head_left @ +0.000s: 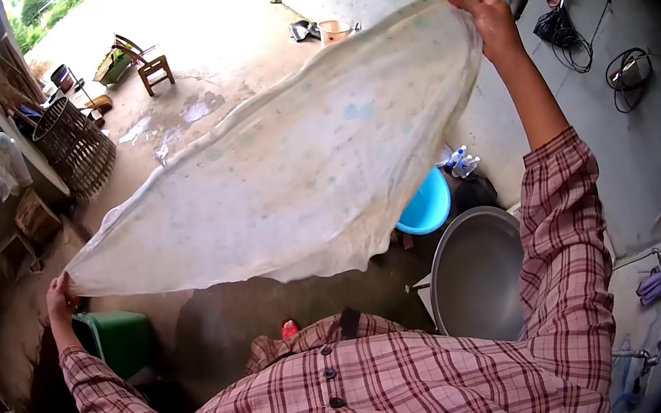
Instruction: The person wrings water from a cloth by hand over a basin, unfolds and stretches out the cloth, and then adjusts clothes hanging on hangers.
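A thin whitish cloth (pixel 290 161) with faint blue spots is stretched out in the air between my two hands. My left hand (pixel 61 298), low at the left, is closed on one corner of it. Higher up at the right, my right hand (pixel 486 20) grips the opposite upper corner. Its top edge runs slantwise from hand to hand, and the lower edge hangs loose and billows. Part of a light blue basin (pixel 429 203) shows under the cloth's right side; the rest is hidden.
A large grey metal basin (pixel 475 271) stands near my right side, a green bin (pixel 120 342) below my left hand. Further off are a woven basket (pixel 77 147) and a small wooden chair (pixel 152 69). Plastic bottles (pixel 461 161) stand by the wall; cables (pixel 630 80) hang on it.
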Demonstrator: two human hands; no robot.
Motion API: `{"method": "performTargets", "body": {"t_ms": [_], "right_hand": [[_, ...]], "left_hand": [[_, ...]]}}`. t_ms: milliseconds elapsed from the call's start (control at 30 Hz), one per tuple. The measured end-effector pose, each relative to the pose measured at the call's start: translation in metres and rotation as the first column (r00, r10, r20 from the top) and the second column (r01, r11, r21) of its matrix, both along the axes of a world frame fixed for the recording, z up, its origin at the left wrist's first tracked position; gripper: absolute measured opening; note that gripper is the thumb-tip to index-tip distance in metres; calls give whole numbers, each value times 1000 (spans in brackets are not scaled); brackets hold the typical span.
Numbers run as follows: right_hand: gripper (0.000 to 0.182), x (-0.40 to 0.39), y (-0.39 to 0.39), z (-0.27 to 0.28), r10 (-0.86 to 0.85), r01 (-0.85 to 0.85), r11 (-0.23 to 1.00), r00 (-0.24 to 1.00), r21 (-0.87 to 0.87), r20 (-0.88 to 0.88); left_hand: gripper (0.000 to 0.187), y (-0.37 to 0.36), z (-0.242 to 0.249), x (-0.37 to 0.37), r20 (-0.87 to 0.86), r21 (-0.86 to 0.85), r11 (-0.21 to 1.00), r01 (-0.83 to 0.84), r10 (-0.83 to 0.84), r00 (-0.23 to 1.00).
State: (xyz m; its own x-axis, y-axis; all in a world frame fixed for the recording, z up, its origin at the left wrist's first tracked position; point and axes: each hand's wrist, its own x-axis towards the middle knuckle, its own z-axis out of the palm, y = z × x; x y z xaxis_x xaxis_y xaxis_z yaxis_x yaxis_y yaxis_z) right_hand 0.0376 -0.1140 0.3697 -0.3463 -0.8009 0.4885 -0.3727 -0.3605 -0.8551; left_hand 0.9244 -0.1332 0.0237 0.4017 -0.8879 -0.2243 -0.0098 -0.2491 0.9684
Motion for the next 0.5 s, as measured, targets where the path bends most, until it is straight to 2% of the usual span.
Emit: {"method": "performTargets", "body": {"t_ms": [33, 67, 100, 133, 167, 233, 267, 300, 333, 367, 400, 433, 467, 500], "right_hand": [[38, 4, -4, 2, 40, -39, 999, 998, -19, 38], [43, 11, -12, 0, -36, 37, 997, 999, -71, 18], [43, 26, -11, 2, 35, -39, 996, 998, -83, -50], [43, 45, -10, 8, 109, -120, 989, 987, -90, -120], [44, 62, -11, 12, 185, -204, 975, 964, -91, -190], [46, 86, -24, 15, 201, -249, 965, 905, -82, -375], [46, 105, -29, 16, 202, -264, 961, 877, -86, -436], [47, 126, -35, 18, 204, -282, 956, 845, -87, -495], [45, 143, -41, 21, 198, -283, 958, 784, -56, -588], [43, 159, -44, 24, 197, -284, 959, 713, -19, -673], [34, 181, -32, 28, 297, -382, 924, 742, -16, -601], [32, 199, -18, 30, 393, -473, 881, 756, -23, -523], [32, 209, -17, 30, 418, -508, 861, 735, -27, -533], [32, 214, -15, 29, 440, -542, 840, 714, -33, -545]], "left_hand": [[25, 1, -4, 1, 20, 111, 993, -29, 26, 999], [23, 2, 0, -12, 173, 218, 976, -22, -17, 985], [21, 2, 4, -24, 315, 324, 945, -33, -75, 946], [20, -38, -70, 42, 695, 284, 957, -53, -167, 699], [20, -42, -68, 40, 804, 251, 968, -18, -198, 560], [21, -69, -44, 2, 948, 208, 976, 63, -217, 233], [22, -65, 8, -58, 958, 142, 971, 192, -184, 218], [28, -75, 49, -113, 894, 53, 956, 289, -175, 413], [40, -106, 66, -142, 558, -109, 892, 438, -310, 770], [54, -63, 140, -233, 287, -279, 840, 465, -389, 875], [67, -44, 192, -297, 376, -362, 756, 546, -417, 827], [69, -30, 226, -344, 449, -436, 598, 673, -503, 738], [69, -9, 258, -394, 458, -546, 429, 720, -567, 685], [69, 6, 279, -433, 477, -582, 285, 762, -639, 604]]}}
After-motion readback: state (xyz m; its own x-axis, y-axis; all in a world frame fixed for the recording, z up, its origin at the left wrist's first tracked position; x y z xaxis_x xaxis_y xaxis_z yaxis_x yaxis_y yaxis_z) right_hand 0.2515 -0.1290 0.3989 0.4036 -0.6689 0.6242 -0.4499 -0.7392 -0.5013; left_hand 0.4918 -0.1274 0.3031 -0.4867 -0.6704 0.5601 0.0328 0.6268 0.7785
